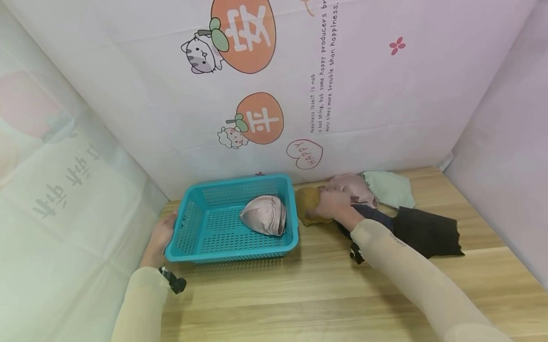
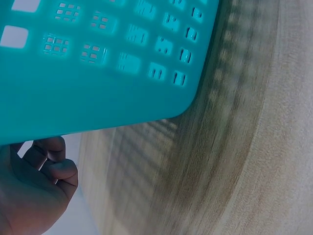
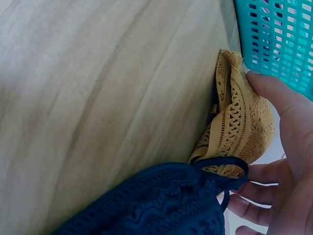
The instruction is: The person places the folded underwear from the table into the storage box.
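A turquoise plastic basket [image 1: 233, 254] stands against the back wall, a folded pale pink satin bra [image 1: 264, 215] lying in its right half. My left hand [image 1: 164, 234] grips the basket's left rim; in the left wrist view its fingers [image 2: 59, 147] curl under the edge. To the right of the basket, my right hand [image 1: 334, 205] holds a mustard lace bra [image 3: 239, 115] between thumb and fingers. Beside those fingers, a dark blue lace bra [image 3: 166, 200] lies with its strap looped against the mustard one.
Right of my right hand lie a dusty pink garment [image 1: 353, 187], a pale green garment [image 1: 389, 188] and a black garment [image 1: 425, 231] on the wooden table [image 1: 278, 301]. Printed cloth walls [image 1: 366, 87] enclose the table at the back and both sides.
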### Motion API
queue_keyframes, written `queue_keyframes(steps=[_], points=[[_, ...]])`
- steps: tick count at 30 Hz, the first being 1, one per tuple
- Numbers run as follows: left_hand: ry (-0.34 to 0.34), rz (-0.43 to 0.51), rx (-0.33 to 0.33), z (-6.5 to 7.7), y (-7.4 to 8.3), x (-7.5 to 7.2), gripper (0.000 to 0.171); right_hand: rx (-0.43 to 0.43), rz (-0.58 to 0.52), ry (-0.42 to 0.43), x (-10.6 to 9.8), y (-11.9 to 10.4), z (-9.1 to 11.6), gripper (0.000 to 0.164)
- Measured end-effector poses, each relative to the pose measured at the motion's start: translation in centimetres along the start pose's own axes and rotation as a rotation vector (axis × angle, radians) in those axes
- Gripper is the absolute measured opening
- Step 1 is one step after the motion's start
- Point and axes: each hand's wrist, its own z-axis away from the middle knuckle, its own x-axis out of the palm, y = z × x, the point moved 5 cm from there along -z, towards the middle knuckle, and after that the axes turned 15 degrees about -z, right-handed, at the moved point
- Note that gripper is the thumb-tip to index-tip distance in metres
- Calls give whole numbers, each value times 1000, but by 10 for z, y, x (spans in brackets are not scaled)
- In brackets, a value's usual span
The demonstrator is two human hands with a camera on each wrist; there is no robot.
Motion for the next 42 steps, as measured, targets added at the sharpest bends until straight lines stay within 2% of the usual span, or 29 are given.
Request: queue_keyframes(steps=[7,16,26,31,38,42], points=[[-1,7,-3,0,0,-1,80,2,21,-11,4,-2,-2,97],[8,0,-8,1,1,-1,86,-10,-13,23,7,-3,-1,96],[20,-12,11,0,1,-1,87,-52,4,75,9,-5,-2,83],[26,-15,29,2,2,-1,86,-64,7,89,13,-2,-4,77],[8,4,-8,1,-1,0,79,-81,-14,119,12,-2,-2,71],[14,5,0,0,0,0,76,-92,-22,137,8,-3,0,69]])
